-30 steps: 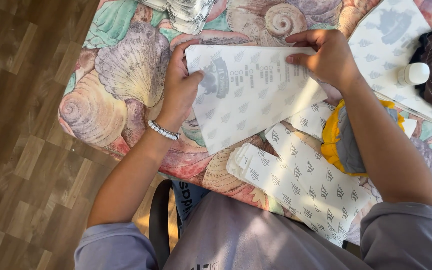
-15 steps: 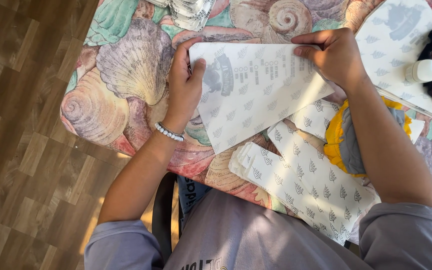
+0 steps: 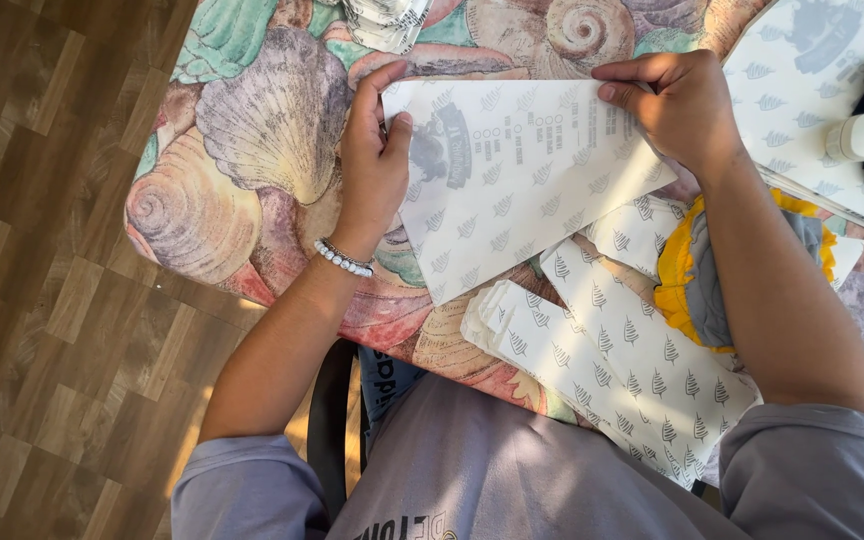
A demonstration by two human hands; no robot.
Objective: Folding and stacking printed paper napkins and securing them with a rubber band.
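I see a white paper sheet printed with grey tree shapes [image 3: 512, 185] lying flat on the bench [image 3: 252, 150], which wears a cloth patterned with large seashells. My left hand [image 3: 372, 170] has its grip closed over the sheet's left edge, thumb on top. My right hand [image 3: 677, 105] pinches the upper right corner, fingers curled shut on the paper. Just below lies a stack of similar tree-printed papers [image 3: 612, 385]. Beside it, under my right forearm, sits a yellow and grey cloth [image 3: 697, 285]. A small white bottle [image 3: 860, 137] rests further right.
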